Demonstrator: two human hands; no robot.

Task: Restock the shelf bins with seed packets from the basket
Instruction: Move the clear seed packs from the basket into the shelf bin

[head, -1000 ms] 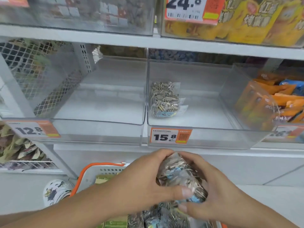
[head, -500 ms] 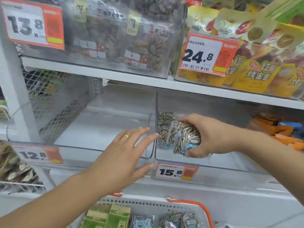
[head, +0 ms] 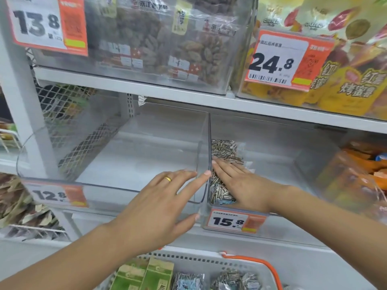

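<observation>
Inside the clear bin (head: 282,164) tagged 15.8, my right hand (head: 240,185) lies flat, fingers straight, pressing on a packet of striped sunflower seeds (head: 218,192). A second seed packet (head: 225,148) lies behind it against the bin's left wall. My left hand (head: 161,204), with a gold ring, is spread open at the front right corner of the neighbouring clear bin (head: 136,155) tagged 12.8, which has nothing in it; its fingertips touch the rim. Below, the white basket (head: 209,262) with an orange handle holds more seed packets (head: 234,279) and green packets (head: 144,275).
The shelf above carries a bin of brown nuts (head: 167,42) tagged 13.8 and yellow bags (head: 345,76) tagged 24.8. Orange snack packs (head: 360,170) fill the bin on the right. Wire mesh (head: 69,122) closes the left side, with leafy packets (head: 21,206) lower left.
My right hand has let go of the seed packet in the 15.8 bin and flattened on top of it. My left hand has moved up to the bins' front edge.
</observation>
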